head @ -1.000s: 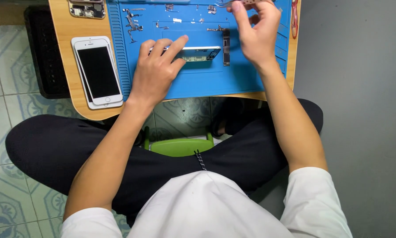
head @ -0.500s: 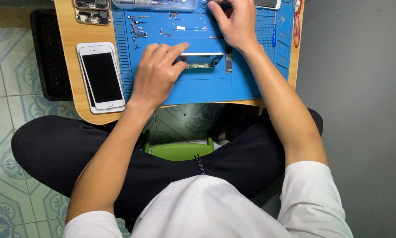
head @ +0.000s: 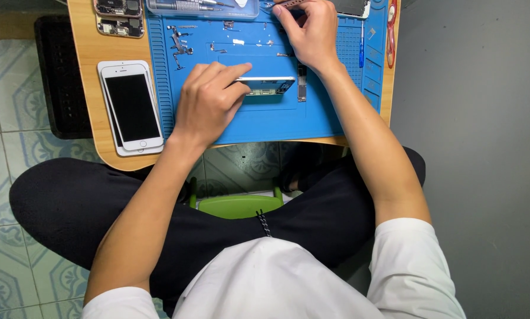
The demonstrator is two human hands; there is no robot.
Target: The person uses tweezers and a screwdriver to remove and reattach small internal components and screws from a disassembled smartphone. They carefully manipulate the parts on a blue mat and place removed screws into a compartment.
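Closest to the camera, a white shirt (head: 277, 283) and crossed legs in black trousers (head: 100, 207), with a green stool (head: 236, 205) peeking out between the knees over patterned floor tiles (head: 5, 118); up from there, the rounded edge of the wooden table (head: 88, 71), and on its left side a white smartphone (head: 132, 106) lying face up, dark screen, stacked on another just under it; beside it starts the blue repair mat (head: 288, 118), and here's the left hand (head: 209, 100), palm down on the mat, fingers curled, thumb and forefinger pinched onto the near end of a small phone frame (head: 268, 85) that lies flat in the middle of the mat, its right end poking out past the fingertips; just right of that frame, a narrow dark strip part (head: 301, 82) lying upright on the mat; tiny screws and metal bits (head: 179, 38) scattered further up; now the right hand (head: 309, 29), reaching to the far edge of the mat, fingers bent and closed around something small there, too hidden to name; at the far side, a clear tool tray (head: 203, 7), an opened phone body (head: 118, 15) showing its boards at far left, a blue-handled screwdriver (head: 362, 44) and red-handled tool (head: 391, 32) along the right edge
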